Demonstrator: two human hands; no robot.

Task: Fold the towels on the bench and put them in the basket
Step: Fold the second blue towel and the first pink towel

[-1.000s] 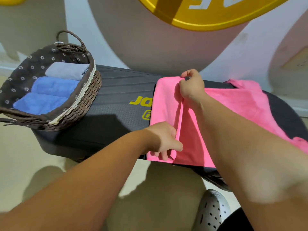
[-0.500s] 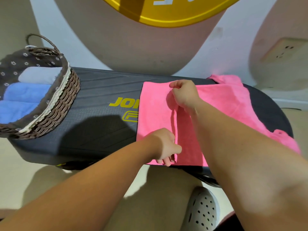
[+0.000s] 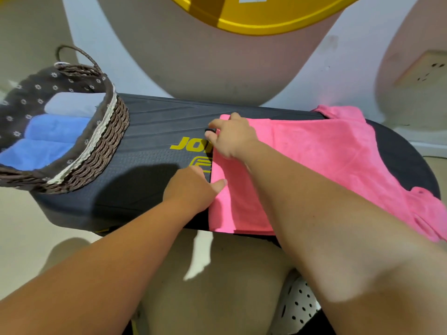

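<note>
Both of my hands are down on the pink towel, at its folded left edge. My right hand [image 3: 232,137] sits at the far corner of that edge, fingers curled and pinching the cloth between thumb and forefinger. My left hand [image 3: 193,189] lies nearer to me on the same edge, palm down, thumb stretched out flat on the towel and the other fingers tucked at the border where the cloth meets the table; I cannot tell whether those fingers hold the edge or only press on it.

Under and to the right of my hands the pink towel [image 3: 314,153] is spread across the dark table [image 3: 150,131], its right end rumpled and hanging over the table's near edge. Yellow lettering on the table shows just left of my hands, partly covered by the towel.

Well off to the left of my left hand, the woven basket [image 3: 96,153] stands on the end of the table. Inside its dark flowered lining lie three folded towels side by side: a grey towel [image 3: 72,106] farthest from me and two blue towels [image 3: 48,139] nearer.
</note>
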